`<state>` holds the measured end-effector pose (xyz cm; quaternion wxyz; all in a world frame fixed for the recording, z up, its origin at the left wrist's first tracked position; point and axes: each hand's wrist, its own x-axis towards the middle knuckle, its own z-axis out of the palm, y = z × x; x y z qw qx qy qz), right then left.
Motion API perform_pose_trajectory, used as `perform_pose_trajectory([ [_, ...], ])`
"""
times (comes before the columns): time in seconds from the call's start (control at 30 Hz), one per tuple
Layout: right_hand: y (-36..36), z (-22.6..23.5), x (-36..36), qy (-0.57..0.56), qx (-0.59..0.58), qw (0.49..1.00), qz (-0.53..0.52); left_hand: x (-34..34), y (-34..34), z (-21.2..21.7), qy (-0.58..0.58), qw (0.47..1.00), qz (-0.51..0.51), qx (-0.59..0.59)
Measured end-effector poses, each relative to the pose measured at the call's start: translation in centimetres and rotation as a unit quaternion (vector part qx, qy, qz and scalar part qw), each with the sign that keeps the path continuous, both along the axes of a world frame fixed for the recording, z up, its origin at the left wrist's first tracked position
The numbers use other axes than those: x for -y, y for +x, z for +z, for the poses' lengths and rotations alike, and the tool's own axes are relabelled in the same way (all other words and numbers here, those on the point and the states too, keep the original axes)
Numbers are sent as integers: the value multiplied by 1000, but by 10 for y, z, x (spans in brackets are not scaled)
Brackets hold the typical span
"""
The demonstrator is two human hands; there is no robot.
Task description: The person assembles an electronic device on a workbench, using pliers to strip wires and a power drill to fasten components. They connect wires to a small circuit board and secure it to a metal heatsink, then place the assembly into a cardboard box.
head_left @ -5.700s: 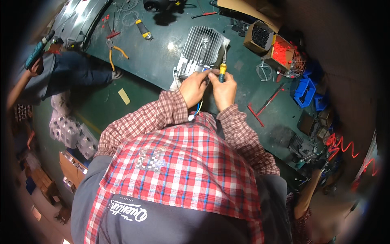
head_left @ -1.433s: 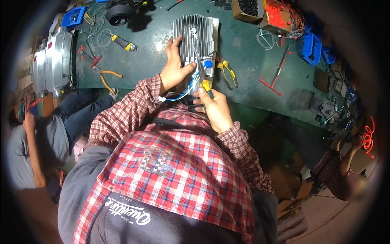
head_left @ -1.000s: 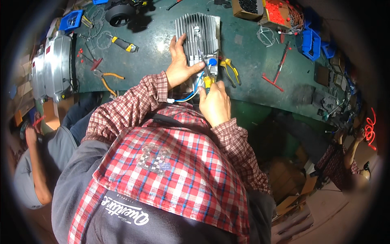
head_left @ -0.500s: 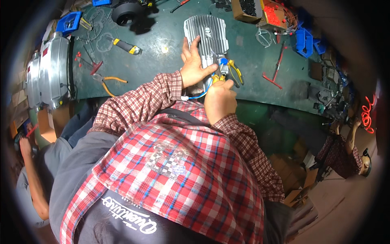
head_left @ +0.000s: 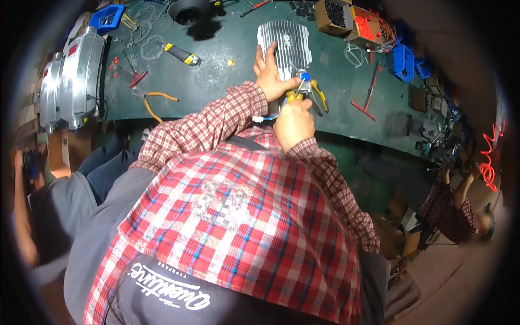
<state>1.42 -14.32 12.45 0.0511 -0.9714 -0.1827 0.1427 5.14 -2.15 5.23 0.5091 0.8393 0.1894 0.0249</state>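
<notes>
checked maroon sleeves (head_left: 200, 125) | red plaid garment (head_left: 290, 216) | checkered patch (head_left: 222, 205) | dark panel (head_left: 222, 300), white lettering (head_left: 170, 290)

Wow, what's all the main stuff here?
Table: 1, green, centre
Finned block: 1, silver, upper middle
Held tool: 1, yellow, below block
Pliers: 2, yellow right, orange left
Stubby tool: 1, black-yellow, left
Long tools: 3+, red, table
Bins: 3+, blue, both sides
Parts boxes: 2, brown, upper right
Housing: 1+, silver, far left
Co-workers: 2, grey-clad and dark-clad, sides
Left hand: 1, red-sleeved, on block
Right hand: 1, red-sleeved, holding tool
</notes>
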Motion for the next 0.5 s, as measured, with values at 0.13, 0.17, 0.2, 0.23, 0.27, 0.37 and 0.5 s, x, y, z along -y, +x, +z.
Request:
perform_pose_trajectory([
  [0.13, 3, -4, 6, 70, -6, 997, -28, 1, 5, 3, -3, 1000, 0, -20],
  [0.17, 4, 2, 11, 98, -17, 994, -33, -3, 3, 0, 9, 1000, -6, -9],
  [0.2, 4, 9, 15, 127, -27, 991, -37, -7, 2, -2, 20, 1000, -11, 1],
  [0.23, 3, 18, 20, 133, -78, 985, -76, -11, 3, -4, 12, 1000, -15, 8],
  [0.27, 3, 30, 25, 125, -95, 984, -78, -13, 1, -7, 1, 1000, -20, 9],
  [0.37, 1, 39, 30, 137, -31, 989, -54, -21, -2, -12, -54, 998, -27, 36],
  [0.5, 6, 40, 22, 116, -40, 990, -70, -16, -5, -5, -36, 999, -13, 12],
])
